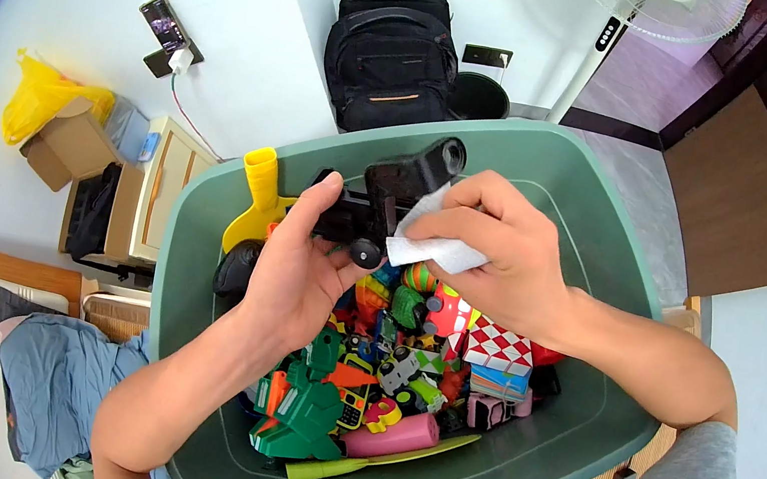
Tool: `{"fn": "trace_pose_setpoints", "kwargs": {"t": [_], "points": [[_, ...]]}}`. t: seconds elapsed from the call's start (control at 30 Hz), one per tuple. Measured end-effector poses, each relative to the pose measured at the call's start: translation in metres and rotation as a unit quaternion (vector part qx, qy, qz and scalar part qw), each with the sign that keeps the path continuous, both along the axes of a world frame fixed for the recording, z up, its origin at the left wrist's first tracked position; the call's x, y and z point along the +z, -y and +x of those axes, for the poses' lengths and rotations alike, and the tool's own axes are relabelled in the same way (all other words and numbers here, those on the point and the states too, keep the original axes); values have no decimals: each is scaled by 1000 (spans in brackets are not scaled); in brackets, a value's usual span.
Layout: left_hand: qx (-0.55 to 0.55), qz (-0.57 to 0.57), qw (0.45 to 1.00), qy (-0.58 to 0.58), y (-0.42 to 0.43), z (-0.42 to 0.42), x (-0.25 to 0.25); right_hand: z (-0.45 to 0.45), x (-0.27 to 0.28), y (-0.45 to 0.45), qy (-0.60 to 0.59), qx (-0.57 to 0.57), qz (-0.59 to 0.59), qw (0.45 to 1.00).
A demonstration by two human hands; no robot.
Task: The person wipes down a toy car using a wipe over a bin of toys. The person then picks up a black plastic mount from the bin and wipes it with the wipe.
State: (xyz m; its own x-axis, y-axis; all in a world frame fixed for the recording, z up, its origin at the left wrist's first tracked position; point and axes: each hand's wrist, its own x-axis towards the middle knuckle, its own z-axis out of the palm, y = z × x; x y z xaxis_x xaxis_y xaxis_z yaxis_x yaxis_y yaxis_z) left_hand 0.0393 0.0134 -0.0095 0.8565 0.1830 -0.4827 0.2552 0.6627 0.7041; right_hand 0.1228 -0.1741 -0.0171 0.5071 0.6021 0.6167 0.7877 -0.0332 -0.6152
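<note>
Above a large green tub, my left hand has its fingers wrapped round a black toy with small wheels and a round tube end at its upper right. My right hand pinches a white cloth or tissue against the toy's right side. Below both hands, the tub holds several toys: a green toy, a pink cylinder, a lime-green long piece, a red-and-white patterned block and small cars. A yellow shovel leans at the tub's left inner wall.
Behind the tub are a black backpack, a dark bin and a standing fan. At the left are a cabinet, cardboard boxes, a yellow bag and blue fabric. A brown door is at the right.
</note>
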Motion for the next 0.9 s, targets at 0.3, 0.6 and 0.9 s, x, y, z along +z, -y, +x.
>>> {"fn": "trace_pose_setpoints", "kwargs": {"t": [0.3, 0.6, 0.9], "points": [[16, -10, 1000, 2, -6, 1, -7, -7, -4, -4, 196, 27, -166, 966], [26, 24, 999, 16, -7, 1, -3, 3, 10, 0, -170, -52, -72, 981], [-33, 4, 999, 43, 0, -2, -1, -15, 12, -4, -453, 40, 115, 883]]}}
